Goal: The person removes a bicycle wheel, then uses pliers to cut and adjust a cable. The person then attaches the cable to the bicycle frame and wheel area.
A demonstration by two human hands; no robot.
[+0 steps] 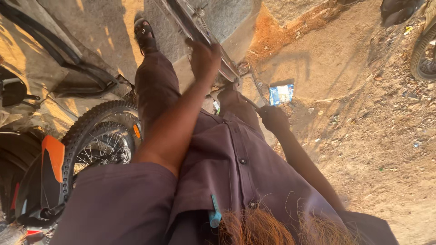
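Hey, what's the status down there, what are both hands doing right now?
Left hand gripping the metal wheel rim. Right hand closed on a thin tool. Blue packet lying on dirt beside.

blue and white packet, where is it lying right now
In the head view the blue and white packet lies flat on the sandy ground right of centre, just above and right of the right hand, near the lower end of the metal rim that the left hand grips.

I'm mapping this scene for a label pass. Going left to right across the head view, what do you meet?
Orange bike part → knobby bicycle wheel → left hand gripping a wheel rim → right hand holding a thin tool → blue-and-white packet on the dirt → tyre at the right edge.
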